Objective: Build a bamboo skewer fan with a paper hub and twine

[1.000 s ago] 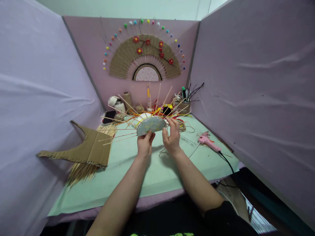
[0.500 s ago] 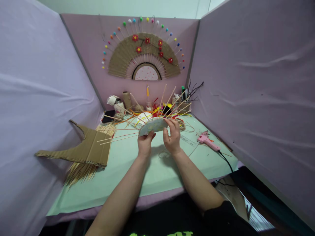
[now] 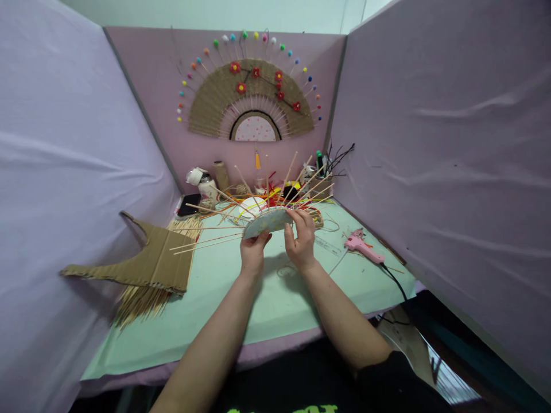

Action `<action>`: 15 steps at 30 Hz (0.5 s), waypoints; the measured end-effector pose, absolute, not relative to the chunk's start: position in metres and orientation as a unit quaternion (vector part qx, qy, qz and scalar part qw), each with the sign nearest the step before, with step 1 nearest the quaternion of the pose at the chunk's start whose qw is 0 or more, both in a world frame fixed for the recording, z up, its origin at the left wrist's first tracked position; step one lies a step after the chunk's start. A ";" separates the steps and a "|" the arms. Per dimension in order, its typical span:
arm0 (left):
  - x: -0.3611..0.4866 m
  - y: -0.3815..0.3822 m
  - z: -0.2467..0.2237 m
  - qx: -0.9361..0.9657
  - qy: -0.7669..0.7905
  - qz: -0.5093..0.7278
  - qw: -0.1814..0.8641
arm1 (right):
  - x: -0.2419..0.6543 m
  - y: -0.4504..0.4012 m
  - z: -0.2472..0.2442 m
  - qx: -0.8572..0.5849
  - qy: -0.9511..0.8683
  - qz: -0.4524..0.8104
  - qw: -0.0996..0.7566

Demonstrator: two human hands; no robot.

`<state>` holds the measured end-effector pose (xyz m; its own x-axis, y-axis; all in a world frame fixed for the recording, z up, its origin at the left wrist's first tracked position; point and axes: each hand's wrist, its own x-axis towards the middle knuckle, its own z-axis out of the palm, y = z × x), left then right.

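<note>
A pale half-round piece (image 3: pixel 267 223) with thin wooden sticks (image 3: pixel 206 212) fanning out from its curved edge is held above the table. My left hand (image 3: pixel 253 250) grips its lower left part, thumb on the near face. At its right end, my right hand (image 3: pixel 302 236) pinches the edge, fingers bent over the top. Behind the sticks lies a white disc (image 3: pixel 252 207) among coloured strips. The far side of the piece is hidden.
Cut cardboard (image 3: pixel 160 258) rests on a bundle of sticks (image 3: pixel 144 303) at the left. A pink glue gun (image 3: pixel 364 248) with a black cord lies at the right. Bottle (image 3: pixel 207 188), phone (image 3: pixel 189 204) and twig holder (image 3: pixel 321 186) stand or lie behind. A decorated fan (image 3: pixel 206 109) hangs on the back wall.
The held piece has turned slightly, and its upper sticks have shifted a little to the right. Both hands keep nearly the same place and hold.
</note>
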<state>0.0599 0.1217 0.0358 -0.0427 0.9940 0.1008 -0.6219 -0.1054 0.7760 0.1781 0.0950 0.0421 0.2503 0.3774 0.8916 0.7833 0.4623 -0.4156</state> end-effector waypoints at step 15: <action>0.062 0.117 0.039 0.350 0.279 0.662 0.601 | 0.175 0.089 0.045 -0.493 -0.604 -0.198 0.594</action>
